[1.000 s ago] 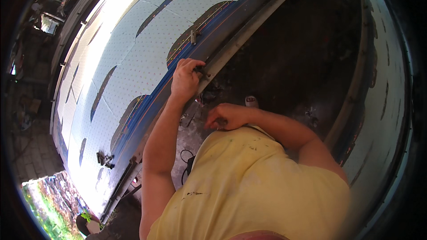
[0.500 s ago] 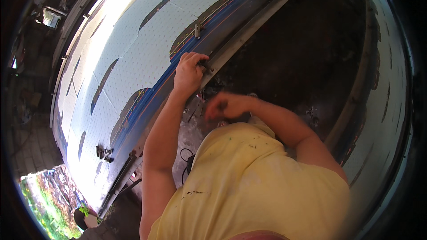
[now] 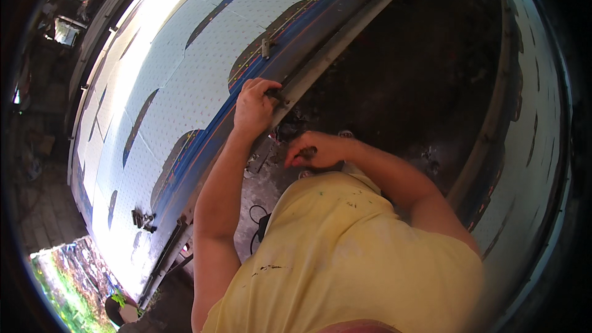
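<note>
My left hand [image 3: 253,108] is at the near edge of a long table covered with a pale, dotted sheet [image 3: 166,55]. Its fingers are curled over a small dark metal piece [image 3: 275,94] on the table's side rail, too covered to name exactly. In front of my body, to the right of that rail, is my right hand [image 3: 316,150], closed with its fingers bent inward. Whatever it may hold is hidden by the fingers. Farther up the blue border of the table stands a small metal cylinder [image 3: 266,49].
Several dark metal fittings [image 3: 143,219] lie on the table's near left end. A grey side rail [image 3: 345,40] runs along the table's edge. A second, similar pale table [image 3: 530,123] stands on the right, across a dark floor [image 3: 407,68]. A black cable [image 3: 256,213] hangs beside my shirt.
My right hand, blurred by motion before, is sharper now and still closed near my body. My left hand stays on the metal piece; the whole view has shifted slightly.
</note>
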Available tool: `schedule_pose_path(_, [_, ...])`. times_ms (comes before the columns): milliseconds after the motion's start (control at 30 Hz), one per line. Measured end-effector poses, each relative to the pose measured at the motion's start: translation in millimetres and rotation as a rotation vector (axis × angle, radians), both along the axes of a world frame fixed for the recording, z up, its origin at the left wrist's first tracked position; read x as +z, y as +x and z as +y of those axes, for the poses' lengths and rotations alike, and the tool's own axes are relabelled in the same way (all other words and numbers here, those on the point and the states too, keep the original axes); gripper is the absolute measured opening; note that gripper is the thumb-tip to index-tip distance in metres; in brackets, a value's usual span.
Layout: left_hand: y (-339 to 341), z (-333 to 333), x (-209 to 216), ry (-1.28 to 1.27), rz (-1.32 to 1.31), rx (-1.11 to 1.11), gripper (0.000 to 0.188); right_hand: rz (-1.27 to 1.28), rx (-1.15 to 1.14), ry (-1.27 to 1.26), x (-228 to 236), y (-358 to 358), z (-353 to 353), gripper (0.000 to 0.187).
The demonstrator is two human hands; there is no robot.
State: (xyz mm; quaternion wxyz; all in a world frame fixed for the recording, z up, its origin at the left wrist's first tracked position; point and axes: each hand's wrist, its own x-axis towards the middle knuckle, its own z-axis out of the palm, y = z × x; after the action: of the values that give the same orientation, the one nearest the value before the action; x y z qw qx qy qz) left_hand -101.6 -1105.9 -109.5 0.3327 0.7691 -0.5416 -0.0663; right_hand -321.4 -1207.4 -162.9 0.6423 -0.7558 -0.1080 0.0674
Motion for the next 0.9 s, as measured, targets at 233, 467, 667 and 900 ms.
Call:
schedule_pose_path(233, [-4.9, 3.7, 2.6, -0.043, 0.003, -0.006, 0.033, -0.167, -0.692, 0.005, -28.3, 16.6, 7.9, 0.023])
schedule_pose_path(467, [-10.4, 13.0, 13.0, -0.043, 0.016, 0.080, 0.033, -0.288, -0.346, -0.306, -14.8, -18.9, -47.7, 0.023])
schedule_pose_path(667, [-24.3, 32.9, 26.2, 0.424, -0.087, 0.281, 0.053, -0.397, -0.517, -0.352, 7.2, -27.8, -114.4, 0.026])
schedule_pose_path(900, [-24.5, 30.0, 32.1, 0.441, -0.042, 0.306, 0.052, -0.636, -0.430, -0.302, 70.6, 4.4, -128.1, 0.025])
